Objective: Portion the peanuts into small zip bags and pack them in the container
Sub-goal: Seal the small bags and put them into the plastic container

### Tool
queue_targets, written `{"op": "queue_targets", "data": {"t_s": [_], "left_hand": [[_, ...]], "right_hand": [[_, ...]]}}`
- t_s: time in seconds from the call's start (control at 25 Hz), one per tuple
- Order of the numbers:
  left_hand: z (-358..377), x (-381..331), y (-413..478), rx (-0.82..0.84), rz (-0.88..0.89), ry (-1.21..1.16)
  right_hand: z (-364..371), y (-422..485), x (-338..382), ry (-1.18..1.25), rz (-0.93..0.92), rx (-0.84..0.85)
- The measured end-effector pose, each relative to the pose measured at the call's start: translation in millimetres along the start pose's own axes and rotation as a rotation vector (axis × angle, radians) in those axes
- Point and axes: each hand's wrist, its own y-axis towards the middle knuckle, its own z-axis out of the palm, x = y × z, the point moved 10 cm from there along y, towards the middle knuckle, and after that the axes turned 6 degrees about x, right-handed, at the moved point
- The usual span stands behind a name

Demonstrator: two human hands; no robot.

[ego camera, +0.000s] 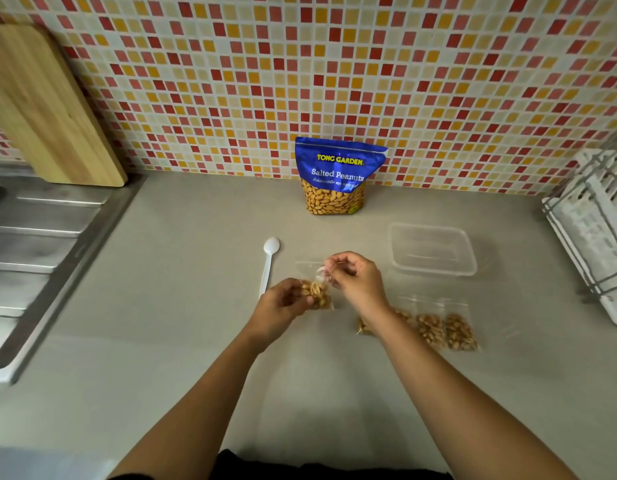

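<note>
Grey worktop point(182, 323), tiled wall point(335, 81): your L hand point(283, 301) grips peanut bag point(317, 295) low, R hand point(357, 278) pinches its top; squeeze air out, zip it end to end.

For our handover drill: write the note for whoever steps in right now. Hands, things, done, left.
Left hand holds a peanut-filled bag; right hand pinches its top. Whether it is sealed cannot be told.
Spoon lies left of the hands; pouch stands at the back; container is empty.
Done: at least three filled bags lie at the right.
Left: close the held bag, pack all into the container.
</note>
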Motion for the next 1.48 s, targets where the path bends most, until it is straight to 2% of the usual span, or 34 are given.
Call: {"op": "queue_targets", "data": {"t_s": [0.12,0.24,0.36,0.48,0.6,0.68,0.76,0.84,0.96,1.04,1.2,1.28,1.36,1.4,1.48], "left_hand": [[-23,27,-6,-0.164,-0.102,0.077],[-33,39,-16,-0.290,-0.161,0.365],[-32,40,-20,-0.327,-0.146,0.533],[-28,36,-15,-0.311,-0.156,0.693],[-27,17,-17,-0.366,-0.151,0.833],[-23,-4,-13,-0.402,-0.057,0.861],[-5,-18,4,-0.342,0.050,0.861],[22,-22,30,-0.208,0.107,0.857],[79,-15,63,0.064,0.123,0.932],[103,-5,77,0.174,0.082,1.021],[111,1,91,0.165,0.075,1.138],[111,-5,89,0.157,0.134,1.093],[106,-10,81,0.153,0.148,0.895],[99,-10,76,0.146,0.103,0.716],[87,-13,66,0.120,0.017,0.341]], "right_hand": [[12,12,-24,-0.158,0.064,0.012],[28,17,-42,-0.461,0.102,0.062],[37,18,-52,-0.685,0.117,0.082],[44,20,-46,-0.850,0.046,0.087],[41,19,-34,-0.911,-0.045,0.103],[15,17,-24,-0.854,-0.084,0.037],[-21,12,-20,-0.826,-0.120,-0.029],[-52,7,-30,-0.868,-0.094,-0.033],[-72,1,-53,-1.003,0.002,0.080],[-71,-2,-64,-1.061,0.043,0.146],[-66,3,-62,-1.130,-0.011,0.118],[-66,4,-57,-1.138,-0.051,0.087],[-69,1,-55,-1.022,-0.059,0.062],[-75,-2,-55,-0.870,-0.029,0.025],[-87,-11,-64,-0.411,0.081,-0.025]]}}
